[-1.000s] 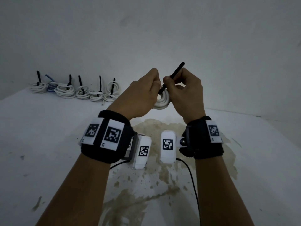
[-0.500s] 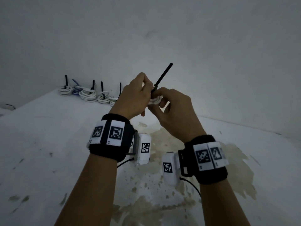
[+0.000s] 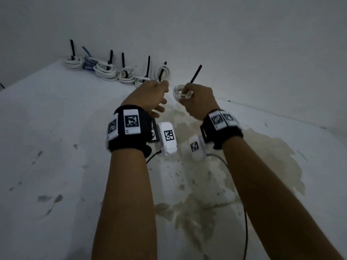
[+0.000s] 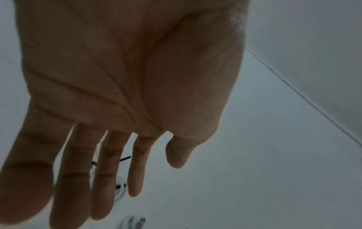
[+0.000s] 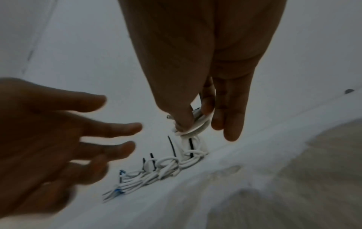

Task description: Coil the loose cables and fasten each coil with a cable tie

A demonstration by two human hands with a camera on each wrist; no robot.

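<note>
Right hand (image 3: 199,102): fingers pinch white cable coil (image 3: 181,91), frame centre; black tie (image 3: 195,74) sticks up.
Left hand (image 3: 152,96): fingers spread, empty.

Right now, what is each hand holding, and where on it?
The right hand pinches the white cable coil by its loops, near the black tie. The left hand holds nothing.
</note>
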